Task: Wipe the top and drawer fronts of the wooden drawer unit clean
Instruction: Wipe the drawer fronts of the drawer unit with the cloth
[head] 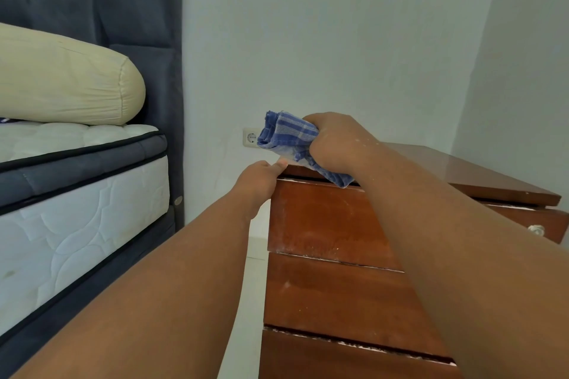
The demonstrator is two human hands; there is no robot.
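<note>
Gripping a bunched blue striped cloth (286,135), the right hand (335,144) holds it at the near left corner of the wooden drawer unit (311,243), one tail of cloth hanging over the front edge. Left hand (255,181): thumb tip touching that same corner, fingers reaching along the unit's left side; whether it clasps the edge cannot be told. Top (480,175): glossy and reflective where visible, though much of it is hidden behind the right forearm. Upper drawer front (320,218): pale dusty smears. Middle drawer front (332,295): faint whitish marks. Lowest drawer front (323,357): white residue along its upper gap. Judgement: work looks to be at the top's corner, the fronts not yet wiped, so most of the task is left. One knob (536,229) on the upper drawer front will need wiping round. Surroundings: wall socket (250,138) just behind the cloth; mattress (77,224) with cream bolster (61,80) and dark headboard (123,9) to the left, a narrow strip of pale floor (249,271) between bed and unit, cramping reach to that side.
</note>
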